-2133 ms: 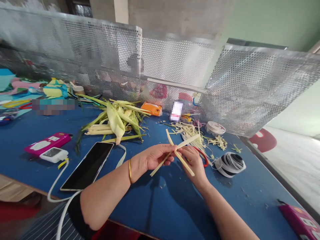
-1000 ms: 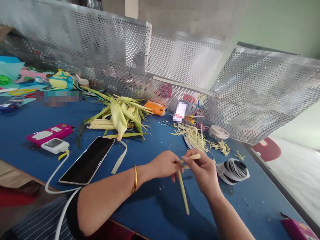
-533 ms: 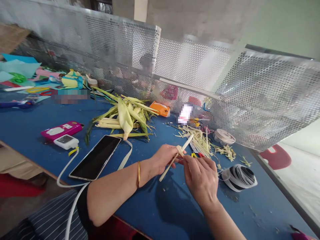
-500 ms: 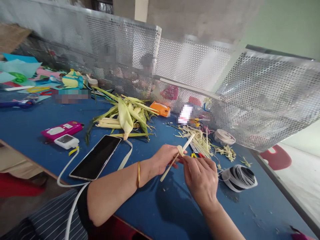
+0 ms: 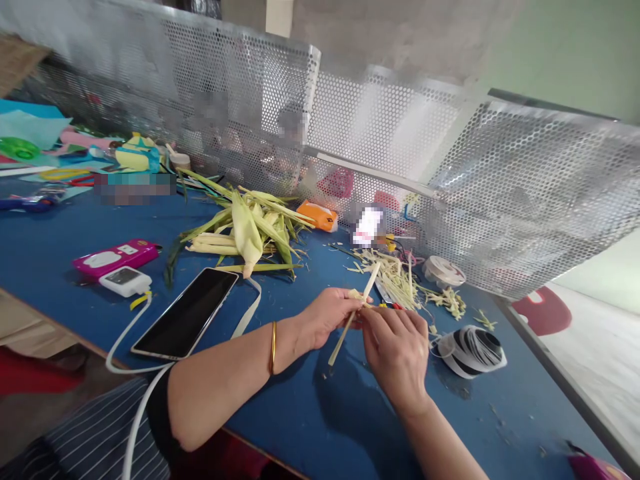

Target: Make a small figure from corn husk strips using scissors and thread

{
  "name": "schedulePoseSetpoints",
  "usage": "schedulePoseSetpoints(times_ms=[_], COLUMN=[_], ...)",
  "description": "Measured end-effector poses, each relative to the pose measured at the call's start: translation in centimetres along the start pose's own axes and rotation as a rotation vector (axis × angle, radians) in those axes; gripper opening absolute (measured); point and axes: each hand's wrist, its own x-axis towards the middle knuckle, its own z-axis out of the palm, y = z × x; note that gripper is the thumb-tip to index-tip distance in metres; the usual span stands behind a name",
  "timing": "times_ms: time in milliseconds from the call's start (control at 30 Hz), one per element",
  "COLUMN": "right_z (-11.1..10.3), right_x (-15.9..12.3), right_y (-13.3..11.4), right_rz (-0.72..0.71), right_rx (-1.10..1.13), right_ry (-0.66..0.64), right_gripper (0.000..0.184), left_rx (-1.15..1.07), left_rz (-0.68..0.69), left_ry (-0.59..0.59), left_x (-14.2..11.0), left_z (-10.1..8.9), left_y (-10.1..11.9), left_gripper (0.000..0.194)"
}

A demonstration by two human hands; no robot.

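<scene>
Head: pale strip (image 5: 341,340) in left hand (image 5: 327,317), right hand (image 5: 399,345).

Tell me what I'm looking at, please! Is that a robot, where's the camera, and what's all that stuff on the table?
There's no robot here, just a person working with two bare hands. One camera, worn on the person's head, looks forward and down, so you see the arms stretching away from you.

The left hand, with a gold bracelet on its wrist, holds pale strips. The right hand has its fingertips at the same strips, but its grip is partly hidden.

On the blue table lie a leafy pile that looks like corn husks, pale scraps, a big phone with a dark screen, an orange packet and a black-and-white spool.
</scene>
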Motion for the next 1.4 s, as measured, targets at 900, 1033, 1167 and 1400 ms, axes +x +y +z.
schedulePoseSetpoints(times_ms=[900,1033,1167,1400], right_z=[1.8,1.4,0.5,0.2], right_x=[0.1,0.4,0.6,0.3], right_y=[1.8,2.4,2.8,2.3], right_rz=[1.065,1.101,0.947,0.514], right_rx=[0.969,1.099,1.213,1.161], right_ry=[-0.143,-0.303,-0.464,-0.477], right_gripper=[0.041,0.047,0.038,0.025], left_rx=[0.351,0.337,0.27,0.335], left_rz=[0.017,0.071,0.089,0.105], left_ry=[-0.063,0.046,0.167,0.184], left_x=[0.2,0.5,0.9,1.1], left_z=[-0.5,-0.5,-1.0,-1.4], left_y=[-0.2,0.0,0.3,0.2], left_gripper=[0.021,0.018,0.015,0.012])
